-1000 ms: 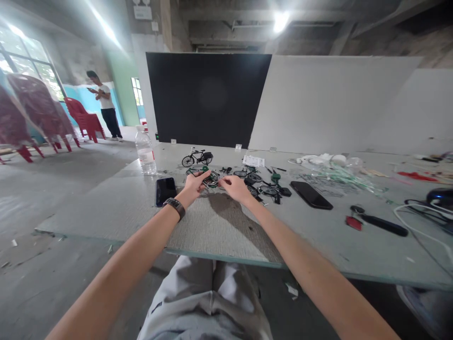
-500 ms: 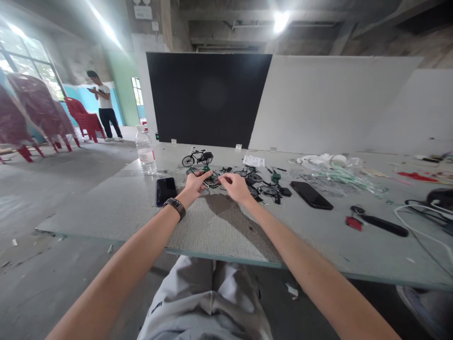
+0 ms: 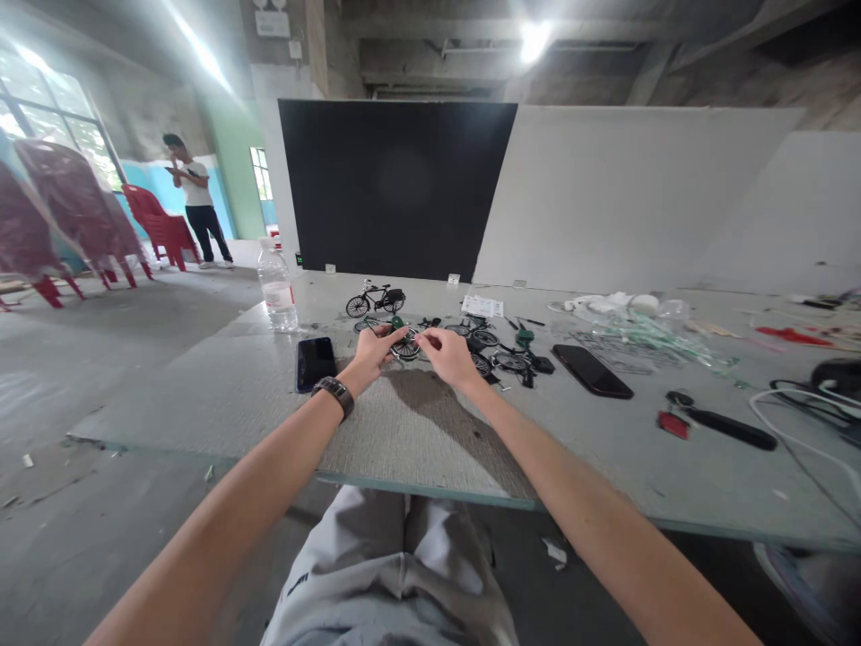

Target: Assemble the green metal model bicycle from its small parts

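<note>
My left hand point(image 3: 370, 353), with a dark watch on the wrist, pinches a small green and black model bicycle part point(image 3: 402, 343) over the grey table point(image 3: 417, 431). My right hand point(image 3: 447, 353) is closed in a pinch at the same part from the right side. A finished black model bicycle point(image 3: 375, 300) stands just behind them. More loose wheels and bicycle parts point(image 3: 501, 356) lie to the right of my right hand.
A dark phone point(image 3: 313, 362) lies left of my left hand, a water bottle point(image 3: 276, 286) behind it. Another phone point(image 3: 591, 370), a black-handled tool point(image 3: 723, 425), plastic bags point(image 3: 632, 318) and white cables point(image 3: 800, 431) are to the right. A person point(image 3: 195, 201) stands by red chairs point(image 3: 158, 224) far left.
My right hand has moved slightly left, closer to the part in my left hand. The person in the background has raised a hand to the face.
</note>
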The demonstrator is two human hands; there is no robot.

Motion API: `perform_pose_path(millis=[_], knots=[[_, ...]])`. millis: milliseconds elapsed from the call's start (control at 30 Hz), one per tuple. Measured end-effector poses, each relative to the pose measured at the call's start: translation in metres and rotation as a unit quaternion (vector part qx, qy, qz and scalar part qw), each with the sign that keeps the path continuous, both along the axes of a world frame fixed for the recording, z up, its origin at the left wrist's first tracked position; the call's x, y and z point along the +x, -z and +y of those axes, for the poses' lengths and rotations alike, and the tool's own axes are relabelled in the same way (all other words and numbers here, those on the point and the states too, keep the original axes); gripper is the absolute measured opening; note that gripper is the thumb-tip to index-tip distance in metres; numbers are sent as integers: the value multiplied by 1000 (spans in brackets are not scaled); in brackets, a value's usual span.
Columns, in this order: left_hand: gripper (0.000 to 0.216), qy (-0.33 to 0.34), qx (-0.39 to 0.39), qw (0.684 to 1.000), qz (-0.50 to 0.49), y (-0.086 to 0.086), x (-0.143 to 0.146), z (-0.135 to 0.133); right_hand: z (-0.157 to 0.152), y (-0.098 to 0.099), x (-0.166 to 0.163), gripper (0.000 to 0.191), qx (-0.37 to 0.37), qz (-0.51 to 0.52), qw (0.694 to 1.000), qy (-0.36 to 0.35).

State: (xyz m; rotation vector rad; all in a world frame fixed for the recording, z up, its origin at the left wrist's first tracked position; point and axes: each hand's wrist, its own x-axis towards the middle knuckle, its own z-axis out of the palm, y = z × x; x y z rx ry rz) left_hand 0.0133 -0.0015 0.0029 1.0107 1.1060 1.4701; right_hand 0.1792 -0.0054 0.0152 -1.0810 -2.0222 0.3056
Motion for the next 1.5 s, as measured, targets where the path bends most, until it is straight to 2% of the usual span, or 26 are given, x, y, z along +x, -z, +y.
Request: perform_pose_path(millis=[167,333,600,867,1000,1133,1300,1367,1500], knots=[[21,6,11,1000,9,2,2,0,0,0,1,32,12,-19,1000,4],[23,1,9,1000,12,4,3,1,-4,-5,3,33,13,-88,996,32],[28,-9,10,1000,14,4,6,-1,-13,-10,0,32,79,-245,961,104],[40,-11,-2,1000,23,1,7,-6,-17,-13,-1,36,129,-325,932,89],[38,-1,-10,1000,25,-2,7,-8,-19,-15,-2,36,146,-353,921,76],[31,11,-13,1000,14,-1,8,-7,-16,-12,-4,36,160,-332,927,72],[26,32,-19,999,-6,-4,8,-8,-8,-3,-5,21,145,-193,969,53],[25,37,-25,999,-12,-6,7,-10,-6,-1,-4,18,142,-136,980,32],[26,48,-39,998,-22,-8,7,-13,-2,-1,-1,19,162,-75,983,-31]])
